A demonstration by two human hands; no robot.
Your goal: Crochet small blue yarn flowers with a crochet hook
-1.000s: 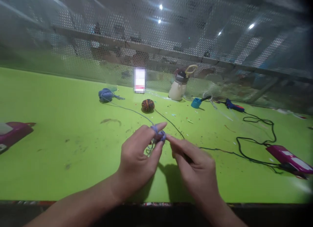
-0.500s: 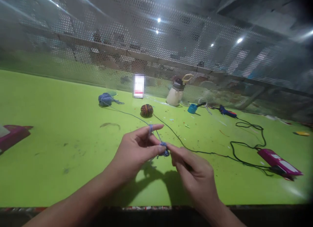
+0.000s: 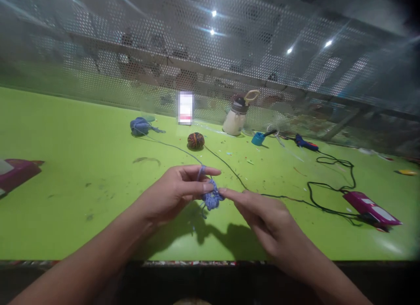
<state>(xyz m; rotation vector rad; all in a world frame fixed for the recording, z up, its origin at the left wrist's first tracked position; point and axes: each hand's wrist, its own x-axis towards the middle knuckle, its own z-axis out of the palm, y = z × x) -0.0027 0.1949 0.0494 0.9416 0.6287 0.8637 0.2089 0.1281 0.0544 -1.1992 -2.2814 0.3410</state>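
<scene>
My left hand (image 3: pixel 173 189) pinches a small blue crochet piece (image 3: pixel 212 200) between thumb and fingers, and blue yarn is looped round its raised index finger. From that finger the strand runs back to a blue yarn ball (image 3: pixel 139 126) at the far left. My right hand (image 3: pixel 262 213) is closed at the right edge of the piece, index finger stretched along a crochet hook (image 3: pixel 217 191). Only a glint of the hook's tip shows at the stitches; the rest is hidden by the hand. Loose yarn ends dangle under the piece.
On the green table (image 3: pixel 82 173) stand a dark multicoloured yarn ball (image 3: pixel 196 141), a lit phone (image 3: pixel 186 108), a cream bottle (image 3: pixel 235 119) and a teal pot (image 3: pixel 258 139). A glue gun (image 3: pixel 306 143), black cord, and magenta power strip (image 3: pixel 372 208) lie right; another magenta object (image 3: pixel 19 173) lies left.
The crochet piece has turned and now shows more of its face below my left thumb. My right hand has shifted slightly right and its index finger is straighter. The view has tilted a little.
</scene>
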